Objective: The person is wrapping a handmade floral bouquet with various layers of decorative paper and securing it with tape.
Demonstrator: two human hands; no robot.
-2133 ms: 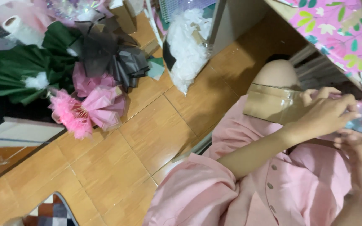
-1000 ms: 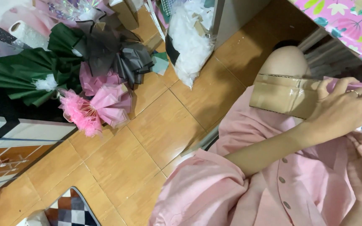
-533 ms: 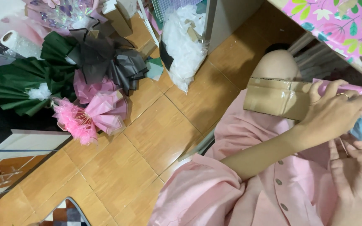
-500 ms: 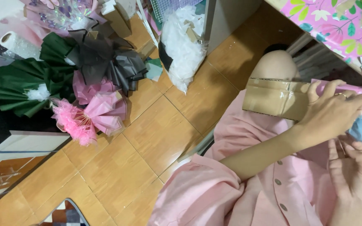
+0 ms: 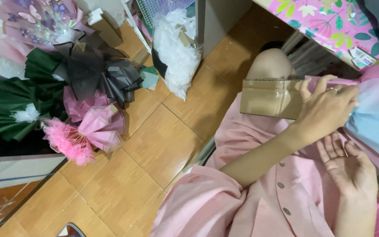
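The left hand [image 5: 330, 109] lies curled over the gathered neck of a bundle of wrapping paper [image 5: 373, 118], its fingers closed around the pink and pale blue sheets where they bunch together, a ring showing on one finger. Just below it, the right hand [image 5: 347, 169] is held palm up with the fingers spread and loose, gripping nothing; its fingertips come close under the left wrist and the lower edge of the blue paper, though whether they touch the paper cannot be told. The paper fans out to the right of both hands, pink above and blue below, and runs off the edge of the view. Touching the left hand on its left side is a cardboard box [image 5: 270, 98], taped and resting on the person's raised knee. Beneath both hands spreads the person's pink buttoned garment [image 5: 259, 202]. Above the left hand is a flowered pink cloth [image 5: 325, 22]. Well away to the left of the hands, on the wooden floor [image 5: 154, 145], lie folded paper fans in pink [image 5: 84, 134], green [image 5: 9, 105] and black [image 5: 97, 79], with a white plastic bag [image 5: 176, 48] nearer the box.
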